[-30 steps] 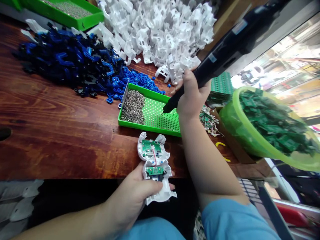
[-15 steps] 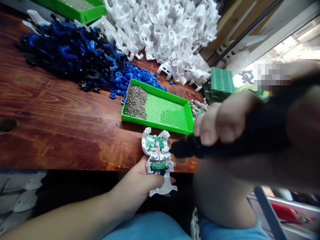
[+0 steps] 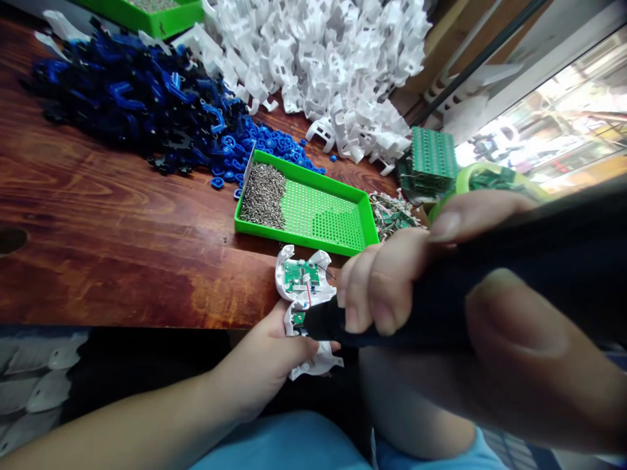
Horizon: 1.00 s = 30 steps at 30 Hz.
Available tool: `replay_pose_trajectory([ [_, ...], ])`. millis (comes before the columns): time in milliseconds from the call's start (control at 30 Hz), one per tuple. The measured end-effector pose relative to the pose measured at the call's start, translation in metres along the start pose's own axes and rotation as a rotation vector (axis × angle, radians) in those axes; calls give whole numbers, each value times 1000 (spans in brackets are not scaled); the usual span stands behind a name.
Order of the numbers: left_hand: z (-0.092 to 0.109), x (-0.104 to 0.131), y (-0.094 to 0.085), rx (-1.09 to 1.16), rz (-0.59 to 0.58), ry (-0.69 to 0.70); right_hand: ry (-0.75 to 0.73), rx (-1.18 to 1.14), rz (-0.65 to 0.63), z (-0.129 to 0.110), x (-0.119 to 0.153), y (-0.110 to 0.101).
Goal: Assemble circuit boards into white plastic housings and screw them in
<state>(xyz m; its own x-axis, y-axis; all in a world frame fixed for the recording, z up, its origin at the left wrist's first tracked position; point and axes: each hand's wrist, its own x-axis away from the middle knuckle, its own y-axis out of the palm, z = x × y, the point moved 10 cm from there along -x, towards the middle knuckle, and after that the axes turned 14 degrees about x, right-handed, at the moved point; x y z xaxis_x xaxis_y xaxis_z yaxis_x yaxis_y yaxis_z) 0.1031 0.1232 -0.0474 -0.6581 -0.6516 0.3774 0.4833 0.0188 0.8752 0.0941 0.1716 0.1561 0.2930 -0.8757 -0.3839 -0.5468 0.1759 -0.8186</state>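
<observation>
My left hand [image 3: 274, 349] is closed round a white plastic housing [image 3: 284, 277] at the table's front edge, thumb across its lower part. Inside the housing's upper part sits a green circuit board [image 3: 295, 277], with a red and white wire running down from it. A smaller green board [image 3: 298, 318] lies below, partly covered. Wrapped round a black electric screwdriver [image 3: 441, 307], my right hand [image 3: 392, 281] comes in from the right. The screwdriver's nose is over the smaller board; its bit is hidden, so I cannot tell whether it touches a screw.
A green perforated tray [image 3: 337, 245] with small screws at its left end lies behind the housing. Farther back are blue and black plastic parts [image 3: 122, 98] and a tall heap of white shells [image 3: 313, 59]. Stacked green boards [image 3: 434, 153] and a wire pile [image 3: 392, 212] are at right.
My right hand has brought the screwdriver left and down, from beside the housing to over the smaller board. My left hand still holds the housing in nearly the same place.
</observation>
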Motion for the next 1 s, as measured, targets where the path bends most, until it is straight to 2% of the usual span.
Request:
replay_pose_trajectory([
  [67, 2, 1, 3, -1, -8, 7, 179, -159, -82, 15, -2, 6],
  [133, 4, 3, 6, -5, -14, 12, 223, -260, -91, 21, 1, 3],
  [267, 12, 4, 15, -25, -60, 76, 90, -352, -34, 27, 19, -8],
  [400, 17, 3, 20, -30, -79, 123, 95, -381, 84, 37, 32, -9],
  [500, 16, 2, 17, -29, -41, 109, 88, -317, 201, 31, 32, -9],
  [600, 13, 3, 12, -20, 11, 70, 41, -118, 144, 19, 26, 1],
  [667, 9, 3, 11, -27, 18, 32, 10, -72, 98, 17, 25, 3],
  [800, 4, 3, 6, -45, 24, 7, -66, -368, 84, 24, 30, -9],
  [867, 2, 4, 0, -55, 56, -11, -106, -467, 151, 30, 36, -23],
  [900, 1, 5, -2, -67, 70, -23, -99, -487, 226, 37, 40, -32],
  [1000, -2, 8, -7, -110, 83, -34, -41, -529, 553, 66, 60, -62],
])
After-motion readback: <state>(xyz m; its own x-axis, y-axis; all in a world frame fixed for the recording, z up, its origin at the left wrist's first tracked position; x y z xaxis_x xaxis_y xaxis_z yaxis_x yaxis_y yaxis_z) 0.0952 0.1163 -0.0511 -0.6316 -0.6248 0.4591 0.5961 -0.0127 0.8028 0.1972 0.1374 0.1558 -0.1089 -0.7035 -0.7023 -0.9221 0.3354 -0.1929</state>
